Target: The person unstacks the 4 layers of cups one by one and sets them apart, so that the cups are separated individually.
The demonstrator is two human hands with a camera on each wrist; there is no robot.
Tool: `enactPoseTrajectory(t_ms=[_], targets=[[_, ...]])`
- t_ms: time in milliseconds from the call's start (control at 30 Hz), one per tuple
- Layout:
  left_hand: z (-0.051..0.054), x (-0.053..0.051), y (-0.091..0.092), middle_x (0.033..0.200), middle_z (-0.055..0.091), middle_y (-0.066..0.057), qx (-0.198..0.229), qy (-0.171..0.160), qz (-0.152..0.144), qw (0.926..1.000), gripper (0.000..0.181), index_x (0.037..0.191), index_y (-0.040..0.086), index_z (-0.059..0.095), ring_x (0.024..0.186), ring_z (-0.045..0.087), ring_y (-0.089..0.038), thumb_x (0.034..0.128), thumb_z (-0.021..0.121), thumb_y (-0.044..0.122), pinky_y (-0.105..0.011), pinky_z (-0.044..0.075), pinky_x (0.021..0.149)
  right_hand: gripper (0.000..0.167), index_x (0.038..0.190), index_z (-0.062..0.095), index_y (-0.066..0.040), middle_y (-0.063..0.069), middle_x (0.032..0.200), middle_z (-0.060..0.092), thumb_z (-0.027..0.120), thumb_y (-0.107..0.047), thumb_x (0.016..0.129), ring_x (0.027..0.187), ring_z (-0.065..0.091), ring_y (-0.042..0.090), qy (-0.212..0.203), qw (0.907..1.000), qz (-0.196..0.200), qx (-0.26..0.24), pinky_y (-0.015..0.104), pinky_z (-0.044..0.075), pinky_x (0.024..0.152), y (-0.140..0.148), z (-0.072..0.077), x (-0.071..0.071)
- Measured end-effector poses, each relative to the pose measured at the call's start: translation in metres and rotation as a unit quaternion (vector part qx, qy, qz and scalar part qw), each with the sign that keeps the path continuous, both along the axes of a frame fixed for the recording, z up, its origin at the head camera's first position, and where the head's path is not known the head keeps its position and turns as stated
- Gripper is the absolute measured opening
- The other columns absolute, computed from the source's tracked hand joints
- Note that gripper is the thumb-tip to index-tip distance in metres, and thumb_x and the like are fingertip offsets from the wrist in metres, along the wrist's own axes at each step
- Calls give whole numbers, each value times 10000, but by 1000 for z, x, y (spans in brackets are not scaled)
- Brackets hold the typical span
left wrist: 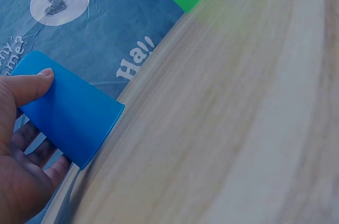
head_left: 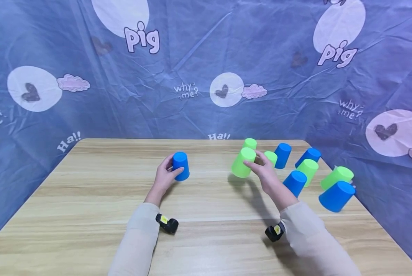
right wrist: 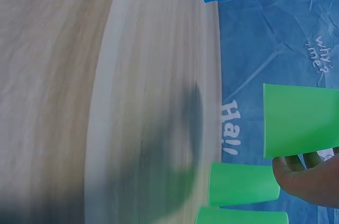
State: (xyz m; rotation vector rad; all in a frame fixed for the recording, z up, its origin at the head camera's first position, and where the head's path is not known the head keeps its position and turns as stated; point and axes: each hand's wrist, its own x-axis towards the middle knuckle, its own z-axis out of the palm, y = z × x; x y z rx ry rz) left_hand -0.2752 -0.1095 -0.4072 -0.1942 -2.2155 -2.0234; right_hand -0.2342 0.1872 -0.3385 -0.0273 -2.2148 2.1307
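My left hand (head_left: 163,177) grips an upside-down blue cup (head_left: 180,165), thumb on the near side and fingers round the far side. In the left wrist view the cup's wide rim faces the tabletop; whether it touches I cannot tell. To the right, my right hand (head_left: 266,174) holds an upside-down green cup (head_left: 242,164) above the table, with a shadow beneath. Behind it stands another green cup (head_left: 250,143). A further green cup (head_left: 271,157) shows partly past my right fingers. Beside my right forearm is a blue cup (head_left: 295,182), partly hidden.
More upside-down cups fill the table's right side: a blue cup (head_left: 283,155), another blue cup (head_left: 309,156), a green cup (head_left: 308,171), a green cup (head_left: 337,178) and a blue cup (head_left: 337,196). The wooden table (head_left: 206,237) ends at a blue printed cloth (head_left: 178,119).
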Motion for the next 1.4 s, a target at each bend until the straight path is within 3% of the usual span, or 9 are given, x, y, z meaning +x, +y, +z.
enactPoseTrajectory(t_ms=[267, 600, 1033, 1400], targets=[[-2, -1, 0, 1260, 398, -181, -131, -19, 75, 9999, 561, 1292, 77, 374, 1152, 357, -301, 789, 622, 70, -426, 288, 944, 608, 1314, 317, -45, 162, 1214, 383, 619, -175, 802, 1105, 367, 228, 28, 9997, 55, 232, 367, 297, 927, 14, 0, 12], [-1, -1, 2, 1261, 396, -185, -160, -12, 67, 9998, 562, 1297, 70, 369, 1149, 361, -299, 792, 616, 58, -421, 292, 943, 629, 1337, 252, -22, 188, 1243, 347, 587, -175, 828, 1134, 333, 235, -21, 9992, 135, 376, 386, 267, 945, 27, -7, 27], [-1, -1, 1, 1265, 390, -184, -195, -93, 88, 9997, 570, 1299, 75, 365, 1154, 354, -303, 789, 621, 64, -423, 290, 944, 649, 1323, 268, -4, 207, 1261, 341, 610, -204, 809, 1149, 319, 266, -211, 9977, 83, 642, 389, 271, 947, 39, -23, 36], [-3, -2, 4, 1257, 405, -170, -110, -30, 33, 9999, 556, 1288, 84, 379, 1145, 368, -287, 789, 622, 70, -423, 291, 943, 656, 1325, 259, -4, 208, 1307, 295, 613, -186, 803, 1208, 240, 298, -415, 9957, 344, 757, 435, 202, 980, 43, -28, 43]])
